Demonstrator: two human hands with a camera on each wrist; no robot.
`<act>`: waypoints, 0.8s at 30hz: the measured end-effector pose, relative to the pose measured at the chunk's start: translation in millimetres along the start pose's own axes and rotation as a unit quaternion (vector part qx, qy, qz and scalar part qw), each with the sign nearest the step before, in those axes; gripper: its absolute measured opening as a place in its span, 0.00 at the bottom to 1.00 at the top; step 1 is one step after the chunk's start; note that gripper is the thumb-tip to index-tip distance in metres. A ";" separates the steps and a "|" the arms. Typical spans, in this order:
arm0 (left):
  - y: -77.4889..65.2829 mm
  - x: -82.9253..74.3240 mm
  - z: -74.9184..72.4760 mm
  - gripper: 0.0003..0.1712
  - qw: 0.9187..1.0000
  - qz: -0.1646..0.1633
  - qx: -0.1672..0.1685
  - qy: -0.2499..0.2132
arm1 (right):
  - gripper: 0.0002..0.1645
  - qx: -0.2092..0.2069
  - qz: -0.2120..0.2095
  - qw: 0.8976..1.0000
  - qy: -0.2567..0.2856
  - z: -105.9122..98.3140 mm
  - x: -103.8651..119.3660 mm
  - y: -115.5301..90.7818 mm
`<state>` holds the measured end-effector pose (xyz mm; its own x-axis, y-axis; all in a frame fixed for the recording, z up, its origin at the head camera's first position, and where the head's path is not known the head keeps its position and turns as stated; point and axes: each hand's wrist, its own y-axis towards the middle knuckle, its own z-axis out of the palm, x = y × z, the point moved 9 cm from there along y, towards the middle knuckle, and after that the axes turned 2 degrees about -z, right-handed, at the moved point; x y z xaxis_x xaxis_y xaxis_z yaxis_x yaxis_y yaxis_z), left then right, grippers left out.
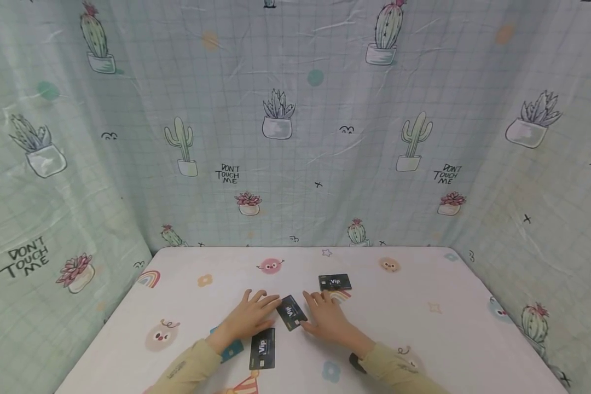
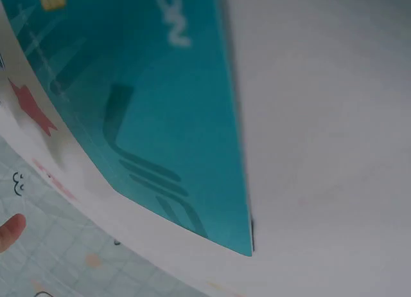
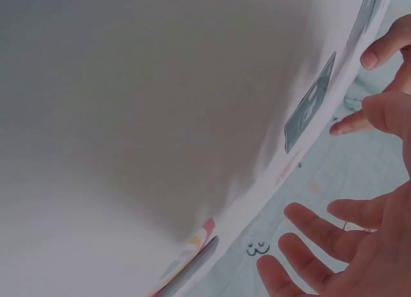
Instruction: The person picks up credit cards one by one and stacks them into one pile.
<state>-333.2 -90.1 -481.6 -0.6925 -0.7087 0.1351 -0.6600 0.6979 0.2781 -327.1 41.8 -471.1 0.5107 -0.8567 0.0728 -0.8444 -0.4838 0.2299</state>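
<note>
A dark card printed "Vip" [image 1: 291, 313] lies tilted on the table between both hands. My left hand [image 1: 250, 318] is at its left, fingers spread and index fingertip by the card's upper left corner; whether they touch, I cannot tell. My right hand [image 1: 329, 320] is on the other side, thumb close to the lower right corner. In the right wrist view its fingers [image 3: 308, 229] are apart and loosely bent, with nothing between them. Below my left hand lies a second dark Vip card [image 1: 262, 350]. A blue card [image 2: 160, 117] sits under the left wrist, partly hidden in the head view.
Another dark Vip card [image 1: 335, 282] lies farther back, beyond my right hand. Part of a dark object [image 1: 357, 362] shows beneath the right wrist. The white table [image 1: 404, 306] has printed cartoon patterns, and a cactus-print curtain [image 1: 295, 164] surrounds its back and sides.
</note>
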 end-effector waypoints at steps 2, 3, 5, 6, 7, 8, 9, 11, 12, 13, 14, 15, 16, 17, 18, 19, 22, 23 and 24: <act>1.5 2.8 2.7 0.29 1.000 0.000 0.009 0.006 | 0.41 0.000 0.001 1.000 -0.001 1.3 0.9 2.2; 2.4 3.9 4.0 0.29 1.000 0.002 0.014 0.007 | 0.41 0.002 0.002 1.000 -0.001 2.5 1.4 3.2; 4.1 6.0 6.7 0.29 1.000 0.005 0.023 0.006 | 0.41 0.010 0.000 1.000 -0.011 6.5 3.2 5.4; 4.9 7.0 8.3 0.29 1.000 0.007 0.029 0.005 | 0.41 0.014 0.000 1.000 -0.018 8.8 4.3 6.3; 5.7 8.1 9.8 0.29 0.999 0.008 0.034 0.004 | 0.41 0.020 0.000 0.999 -0.025 11.4 5.5 7.1; 6.4 9.1 11.1 0.30 0.999 0.008 0.040 0.001 | 0.41 0.027 0.000 0.999 -0.031 13.9 6.5 7.8; 7.0 10.1 12.3 0.30 0.999 0.007 0.043 0.001 | 0.42 0.032 0.001 0.999 -0.036 16.4 7.6 8.4; 8.3 12.5 14.6 0.31 0.999 0.005 0.051 0.004 | 0.42 0.044 0.003 0.998 -0.042 21.4 9.6 9.6; 8.8 13.4 15.1 0.31 0.999 0.003 0.054 0.003 | 0.42 0.046 0.004 0.998 -0.042 23.0 10.5 10.0; 9.4 14.4 16.2 0.32 0.998 0.003 0.056 0.006 | 0.43 0.050 0.005 0.998 -0.042 24.8 11.3 10.2; 9.9 15.1 17.0 0.32 0.998 0.002 0.059 0.007 | 0.43 0.053 0.006 0.998 -0.042 26.1 12.1 10.4; 10.5 15.8 17.9 0.32 0.998 0.001 0.062 0.009 | 0.43 0.056 0.007 0.998 -0.042 27.7 12.8 10.5; 10.9 16.4 18.7 0.33 0.998 0.000 0.065 0.010 | 0.43 0.058 0.007 0.997 -0.042 29.1 13.3 10.7; 11.4 16.9 19.2 0.33 0.998 0.000 0.067 0.010 | 0.43 0.058 0.007 0.997 -0.043 29.9 13.8 11.0; 11.7 17.3 19.7 0.33 0.997 -0.001 0.070 0.011 | 0.43 0.061 0.007 0.997 -0.045 31.1 14.2 11.3; 12.0 18.1 20.4 0.33 0.997 -0.003 0.074 0.015 | 0.43 0.064 0.008 0.997 -0.047 32.5 14.2 11.6; 13.2 20.1 21.8 0.33 0.996 -0.008 0.086 0.020 | 0.44 0.066 0.008 0.996 -0.053 34.3 15.1 13.6; 13.7 20.6 22.3 0.34 0.996 -0.008 0.090 0.023 | 0.44 0.067 0.006 0.996 -0.057 34.5 15.7 14.3; 14.3 21.2 22.8 0.34 0.995 -0.009 0.094 0.025 | 0.44 0.070 0.005 0.996 -0.056 35.1 16.4 15.0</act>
<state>-363.9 -92.8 -496.4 -0.6676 -0.7222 0.1808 -0.7182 0.6887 0.0994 -337.0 14.2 -500.5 0.4869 -0.8727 -0.0363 -0.8679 -0.4881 0.0922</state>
